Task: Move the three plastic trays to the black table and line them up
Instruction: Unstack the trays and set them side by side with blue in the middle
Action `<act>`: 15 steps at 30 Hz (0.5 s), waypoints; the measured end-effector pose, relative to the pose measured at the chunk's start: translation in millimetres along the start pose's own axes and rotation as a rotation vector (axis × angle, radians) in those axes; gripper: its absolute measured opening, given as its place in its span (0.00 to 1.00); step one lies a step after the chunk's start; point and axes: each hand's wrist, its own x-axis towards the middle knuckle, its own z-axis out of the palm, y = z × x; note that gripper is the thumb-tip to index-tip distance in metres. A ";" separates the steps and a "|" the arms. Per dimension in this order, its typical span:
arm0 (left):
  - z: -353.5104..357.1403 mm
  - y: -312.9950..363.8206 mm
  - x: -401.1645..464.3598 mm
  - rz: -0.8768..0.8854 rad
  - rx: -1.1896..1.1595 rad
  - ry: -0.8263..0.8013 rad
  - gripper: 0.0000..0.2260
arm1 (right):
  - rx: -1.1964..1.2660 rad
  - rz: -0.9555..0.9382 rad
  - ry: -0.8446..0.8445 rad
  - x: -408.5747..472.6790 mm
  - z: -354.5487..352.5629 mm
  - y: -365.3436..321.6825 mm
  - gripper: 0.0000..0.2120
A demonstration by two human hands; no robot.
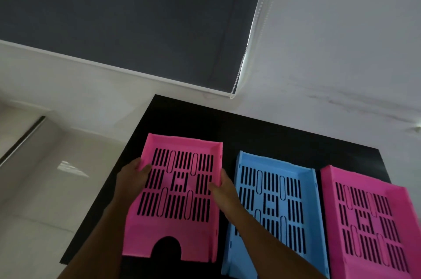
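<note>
Three slotted plastic trays lie side by side on the black table (262, 132). The left pink tray (145, 240) sits at the table's left part, slightly further back than the others. My left hand (131, 177) grips its left wall, thumb inside. My right hand (224, 192) grips its right wall, and that forearm crosses over the blue tray (303, 189) in the middle. A second pink tray (355, 176) lies at the right, partly cut off by the frame's edge.
The table stands against a white wall (341, 39). A dark grey roller blind (136, 16) with a bead chain hangs behind it. Pale tiled floor (45, 187) lies to the left of the table's left edge.
</note>
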 end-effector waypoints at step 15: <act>121.0 55.5 -68.9 0.165 -0.042 -0.349 0.37 | -0.228 -0.213 0.706 -44.7 -154.8 29.5 0.13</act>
